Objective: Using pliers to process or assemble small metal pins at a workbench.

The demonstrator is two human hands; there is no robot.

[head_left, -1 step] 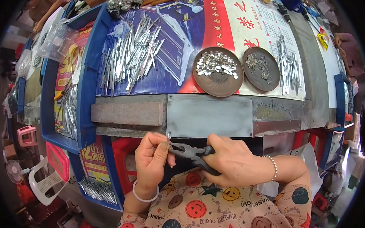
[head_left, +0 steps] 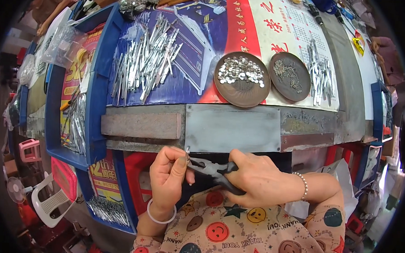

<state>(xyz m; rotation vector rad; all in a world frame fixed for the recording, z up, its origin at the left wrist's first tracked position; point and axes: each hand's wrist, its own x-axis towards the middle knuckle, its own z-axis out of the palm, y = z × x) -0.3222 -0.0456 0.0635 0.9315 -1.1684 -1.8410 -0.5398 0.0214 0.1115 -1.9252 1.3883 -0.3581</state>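
Observation:
Pinched between the thumb and fingers of my left hand (head_left: 168, 175) is a small shiny metal piece (head_left: 188, 150), its tip poking up above the fingertips. My right hand (head_left: 263, 181) is wrapped round the black handles of a pair of pliers (head_left: 215, 170). The jaws point left and meet the left fingertips beside the metal piece. Whether they grip it I cannot tell. Both hands are just in front of the bench edge, near the lower left corner of a grey metal plate (head_left: 233, 130).
A brown dish (head_left: 242, 99) holds small silver discs; another dish (head_left: 276, 87) holds thin wire-like bits. Metal strips lie in a pile (head_left: 147, 56) at left and another (head_left: 321, 79) at right. A wooden block (head_left: 140, 125) borders the plate. Blue trays (head_left: 98, 76) stand at left.

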